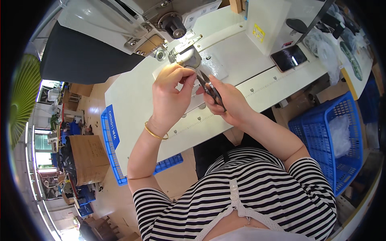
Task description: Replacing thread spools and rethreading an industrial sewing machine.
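Note:
Just in front of the sewing machine (189, 58), my left hand (171, 96) is raised in a pinch, thumb against forefinger. Whatever it pinches is too small to make out. My right hand (232, 102) is closed around dark metal thread snips (215, 93), their blades pointing up toward the left fingertips. The blade tips are close beside the pinch; whether they touch anything there cannot be seen. Both hands are above the front part of the white sewing table (161, 145), which has a measuring scale along its edge.
A dark-screened phone (288, 58) lies right of the machine. Clear plastic bags (323, 50) are heaped beyond it. A blue plastic basket (326, 138) stands at the right, another blue crate (116, 160) below the table's left side. A cardboard box (89, 160) sits farther left, near a green fan (24, 94).

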The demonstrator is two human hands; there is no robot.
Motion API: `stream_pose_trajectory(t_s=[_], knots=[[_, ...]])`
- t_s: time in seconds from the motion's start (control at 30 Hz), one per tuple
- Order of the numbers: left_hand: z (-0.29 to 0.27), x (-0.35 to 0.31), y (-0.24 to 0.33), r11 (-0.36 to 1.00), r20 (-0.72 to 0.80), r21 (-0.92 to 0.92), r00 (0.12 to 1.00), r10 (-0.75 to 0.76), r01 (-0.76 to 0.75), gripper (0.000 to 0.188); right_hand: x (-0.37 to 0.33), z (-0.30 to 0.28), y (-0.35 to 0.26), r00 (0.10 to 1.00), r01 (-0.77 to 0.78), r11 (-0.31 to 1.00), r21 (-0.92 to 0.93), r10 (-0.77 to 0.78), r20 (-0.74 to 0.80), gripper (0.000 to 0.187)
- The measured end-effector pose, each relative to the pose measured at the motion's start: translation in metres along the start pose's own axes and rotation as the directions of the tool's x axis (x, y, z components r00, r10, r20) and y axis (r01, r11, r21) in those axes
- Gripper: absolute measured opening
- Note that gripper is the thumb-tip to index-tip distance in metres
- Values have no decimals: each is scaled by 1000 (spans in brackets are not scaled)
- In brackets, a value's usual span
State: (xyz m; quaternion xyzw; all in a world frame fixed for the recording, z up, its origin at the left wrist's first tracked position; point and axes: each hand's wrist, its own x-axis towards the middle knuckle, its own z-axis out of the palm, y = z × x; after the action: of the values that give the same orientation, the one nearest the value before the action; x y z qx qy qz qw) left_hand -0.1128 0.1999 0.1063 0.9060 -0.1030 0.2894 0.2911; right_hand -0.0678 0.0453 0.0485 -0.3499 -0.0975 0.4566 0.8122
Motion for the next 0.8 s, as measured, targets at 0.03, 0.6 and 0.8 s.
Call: stream_pose_trajectory(t_s=[0.03, 0.6, 0.8], knots=[[0, 0, -1, 1000, 6, -6, 1000, 12, -12, 6, 1, 1, -1, 1000, 0, 1000, -1, 0, 3, 47], [-7, -2, -7, 999, -14, -27, 999, 44, -45, 8, 15, -2, -2, 986, 151, 988, -23, -152, -63, 40], [-27, 2, -22, 992, -117, 96, 989, 88, -77, 7, 6, -39, 27, 944, 265, 417, -870, -298, 144, 32]])
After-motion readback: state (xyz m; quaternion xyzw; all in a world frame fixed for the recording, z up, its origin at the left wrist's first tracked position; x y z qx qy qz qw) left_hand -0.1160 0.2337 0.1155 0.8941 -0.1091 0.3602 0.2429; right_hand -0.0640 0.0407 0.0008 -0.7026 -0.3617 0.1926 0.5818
